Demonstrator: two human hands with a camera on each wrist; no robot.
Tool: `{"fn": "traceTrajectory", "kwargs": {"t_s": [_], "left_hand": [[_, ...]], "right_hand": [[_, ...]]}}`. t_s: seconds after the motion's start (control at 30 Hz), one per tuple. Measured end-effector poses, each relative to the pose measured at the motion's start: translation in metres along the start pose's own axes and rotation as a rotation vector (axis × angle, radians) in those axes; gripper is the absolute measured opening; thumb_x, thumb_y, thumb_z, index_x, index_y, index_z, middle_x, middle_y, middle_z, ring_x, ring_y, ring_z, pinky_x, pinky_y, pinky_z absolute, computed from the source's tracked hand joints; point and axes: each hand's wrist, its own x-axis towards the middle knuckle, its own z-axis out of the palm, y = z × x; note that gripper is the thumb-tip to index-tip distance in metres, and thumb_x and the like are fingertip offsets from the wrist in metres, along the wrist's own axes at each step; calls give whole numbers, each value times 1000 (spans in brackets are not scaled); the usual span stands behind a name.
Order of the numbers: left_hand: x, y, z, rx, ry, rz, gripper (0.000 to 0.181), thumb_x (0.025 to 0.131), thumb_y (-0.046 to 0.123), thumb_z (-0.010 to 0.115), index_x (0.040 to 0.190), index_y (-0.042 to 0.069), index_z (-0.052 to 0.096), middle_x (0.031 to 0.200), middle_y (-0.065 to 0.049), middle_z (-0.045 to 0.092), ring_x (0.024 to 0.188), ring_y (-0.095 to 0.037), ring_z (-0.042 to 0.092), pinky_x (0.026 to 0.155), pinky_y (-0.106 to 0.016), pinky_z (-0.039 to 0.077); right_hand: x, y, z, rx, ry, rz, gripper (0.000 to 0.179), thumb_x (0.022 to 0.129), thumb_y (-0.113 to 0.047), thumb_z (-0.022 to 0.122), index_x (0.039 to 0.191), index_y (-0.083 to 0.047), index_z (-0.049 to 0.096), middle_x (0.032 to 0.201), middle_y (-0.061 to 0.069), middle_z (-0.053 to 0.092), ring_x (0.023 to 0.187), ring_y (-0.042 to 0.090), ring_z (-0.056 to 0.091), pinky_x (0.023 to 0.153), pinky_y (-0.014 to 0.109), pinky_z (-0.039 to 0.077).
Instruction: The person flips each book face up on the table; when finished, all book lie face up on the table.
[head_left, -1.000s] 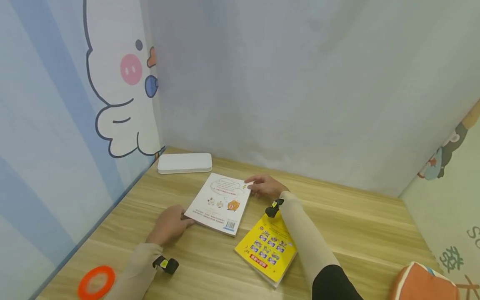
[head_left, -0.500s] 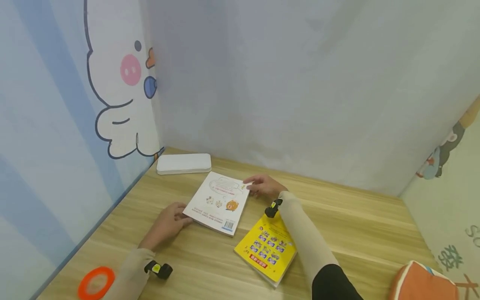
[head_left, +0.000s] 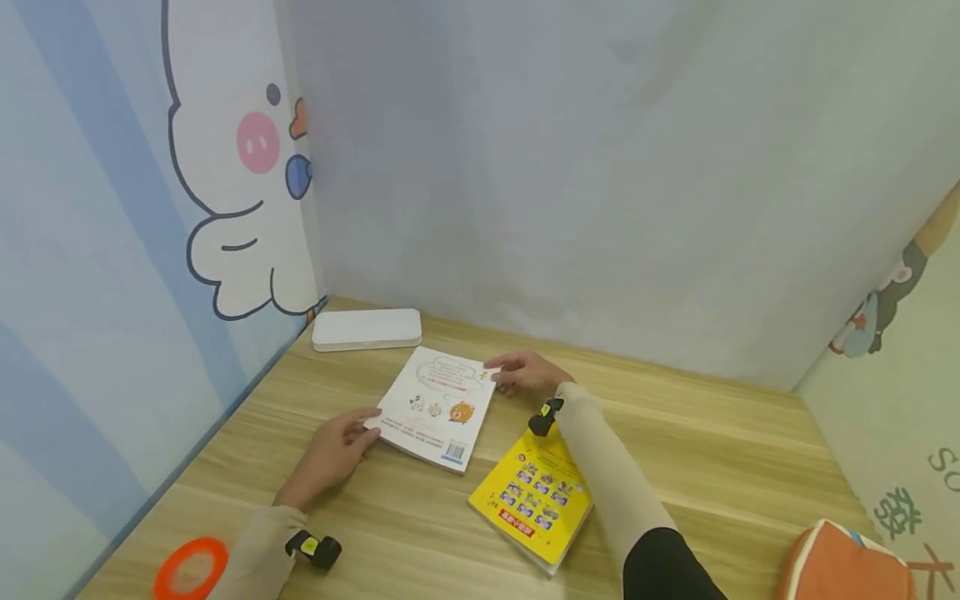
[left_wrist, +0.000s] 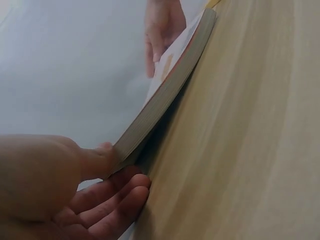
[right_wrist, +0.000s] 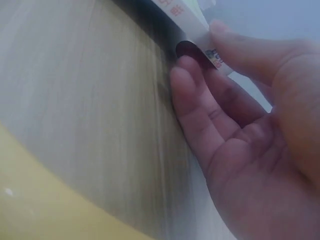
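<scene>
A white paperback book [head_left: 435,408] with cartoon animals and a barcode lies face-up between both hands on the wooden table. My left hand [head_left: 330,454] pinches its near left corner, thumb above and fingers beneath. In the left wrist view the book's page edge [left_wrist: 160,110] is lifted a little off the table at that corner. At the far right corner my right hand [head_left: 532,373] pinches the cover, its thumb [right_wrist: 240,47] on top and fingers below. A yellow book [head_left: 536,500] lies under the right forearm, partly covered by the sleeve.
A white flat case [head_left: 367,329] stands at the back left, close beyond the white book. An orange ring [head_left: 191,569] lies near the left sleeve. An orange pouch-like item [head_left: 847,567] sits at the front right. Curtain-like walls [head_left: 570,183] bound the table [head_left: 712,433].
My left hand has shifted its hold on the near left corner, its thumb area now more visibly over the cover. The right hand and the yellow book stay nearly where they were.
</scene>
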Motion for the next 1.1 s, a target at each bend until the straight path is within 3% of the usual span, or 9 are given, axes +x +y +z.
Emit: {"fn": "traceTrajectory", "kwargs": {"t_s": [0.3, 0.43, 0.7, 0.9, 1.1], "left_hand": [[0, -2, -2, -67, 26, -24, 42, 103, 14, 62, 143, 4, 58, 109, -20, 73, 75, -13, 70, 67, -22, 59], [2, -5, -2, -104, 36, -62, 42, 102, 13, 64, 143, 5, 59, 110, -19, 72, 78, -13, 71, 69, -22, 60], [5, -8, -4, -198, 25, -121, 43, 100, 10, 66, 142, 4, 60, 128, -27, 68, 83, -16, 75, 74, -24, 63], [5, -12, -6, -228, 5, -132, 43, 98, 9, 69, 139, 0, 61, 126, -27, 68, 80, -11, 73, 74, -22, 63], [5, -12, -8, -283, -19, -123, 45, 97, 10, 70, 140, -1, 61, 114, -21, 69, 79, -9, 72, 73, -20, 62]], "right_hand": [[1, 2, -1, -14, -9, -19, 42, 101, -18, 67, 142, -11, 62, 106, 9, 73, 92, 16, 71, 86, 31, 63], [0, 0, -2, -28, -7, -26, 40, 99, -17, 69, 138, -10, 64, 106, 9, 74, 92, 16, 71, 86, 32, 63], [-7, -15, 2, -37, -20, 42, 37, 100, -12, 68, 136, -7, 63, 121, 14, 66, 100, 15, 65, 90, 30, 61], [-5, -17, 6, 10, -70, 80, 38, 100, -6, 65, 137, -5, 61, 111, 6, 65, 92, 14, 59, 83, 23, 56], [-5, -15, 6, -1, -65, 59, 38, 101, -6, 63, 139, -5, 60, 98, -1, 64, 84, 13, 54, 76, 23, 51]]}}
